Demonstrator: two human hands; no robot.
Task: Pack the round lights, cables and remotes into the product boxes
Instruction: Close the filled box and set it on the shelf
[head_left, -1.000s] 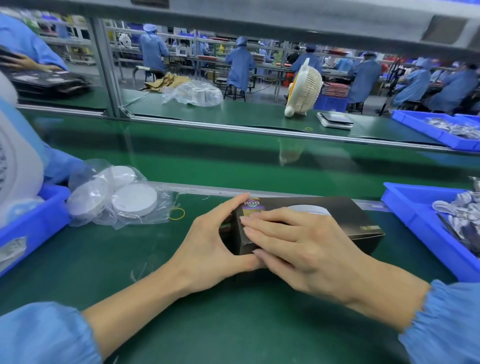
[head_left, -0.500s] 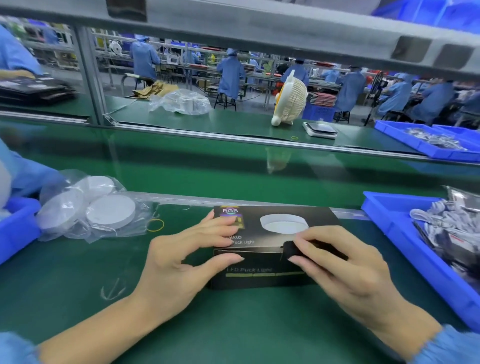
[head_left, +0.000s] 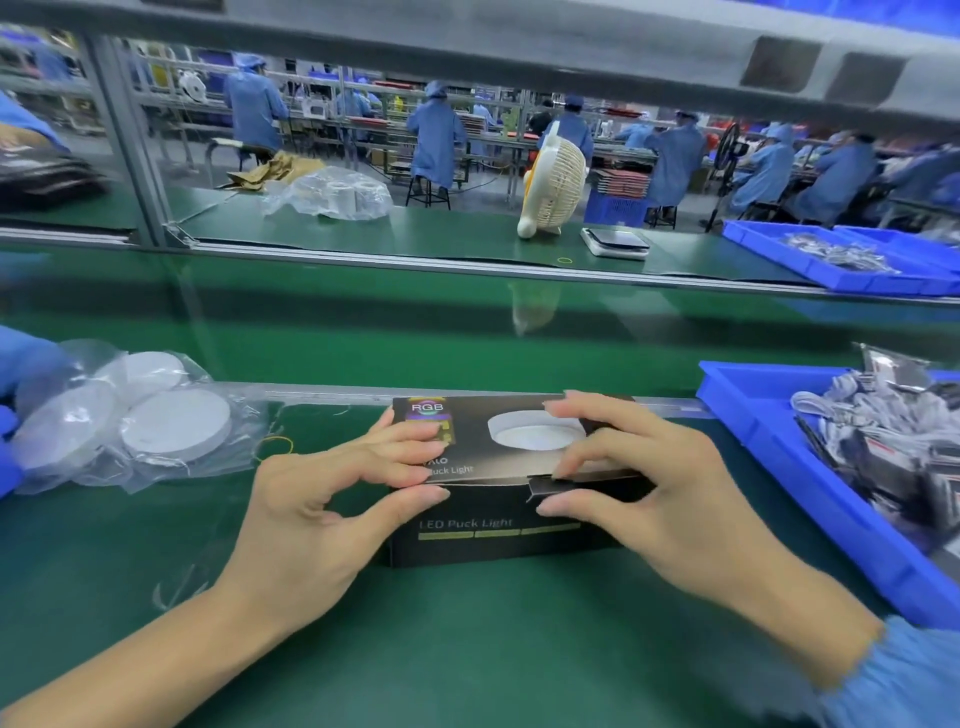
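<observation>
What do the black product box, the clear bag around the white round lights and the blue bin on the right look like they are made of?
Black product box: printed cardboard, judging by its folded tuck flap and slight sheen. Clear bag: thin plastic film, wrinkled and glossy. Blue bin: probably moulded hard plastic, with smooth uniform walls.

- Green bench mat (head_left: 467, 649): carries the black product box (head_left: 498, 525).
- Left of box: bagged round lights (head_left: 156, 426), yellow rubber band (head_left: 278, 447).
- Right of box: blue bin (head_left: 810, 483).
</observation>
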